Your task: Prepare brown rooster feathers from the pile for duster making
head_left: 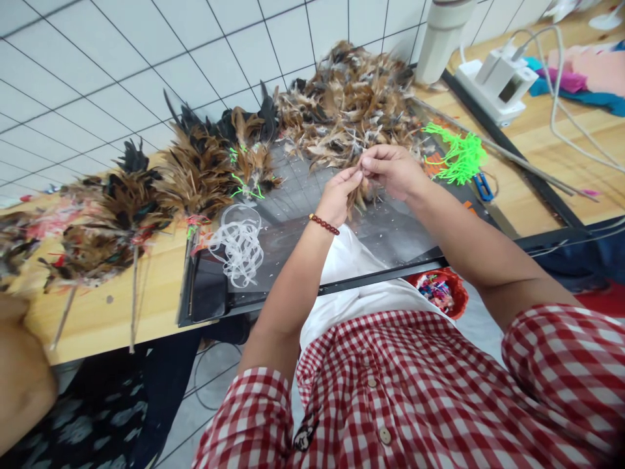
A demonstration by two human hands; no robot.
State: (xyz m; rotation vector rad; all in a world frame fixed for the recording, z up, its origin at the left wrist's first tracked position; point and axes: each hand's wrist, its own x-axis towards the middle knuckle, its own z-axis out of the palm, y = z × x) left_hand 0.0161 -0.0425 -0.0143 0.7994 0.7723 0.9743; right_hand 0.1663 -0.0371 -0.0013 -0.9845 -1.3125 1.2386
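Note:
Over the black tray (293, 228), my left hand (338, 198) and my right hand (394, 170) meet fingertip to fingertip, both closed in a pinch. A small bunch of brown feathers (364, 197) hangs below the joined fingers with its tips down. The exact spot they pinch is hidden by the fingers. Just behind the hands rises a big heap of loose brown feathers (346, 104). Bright green yarn strands (456, 154) lie to the right of my right hand. Left of my left forearm, a tangle of clear plastic strip (239, 247) rests on the tray.
Feather bundles on sticks (133, 293) and other bundles (190, 166) line the left side. A blue cutter (483, 187), thin sticks (527, 163), a power strip (493, 98) with cables and a white container (442, 42) are right. An orange basket (459, 296) stands below. Another person's arm (24, 378) is at left.

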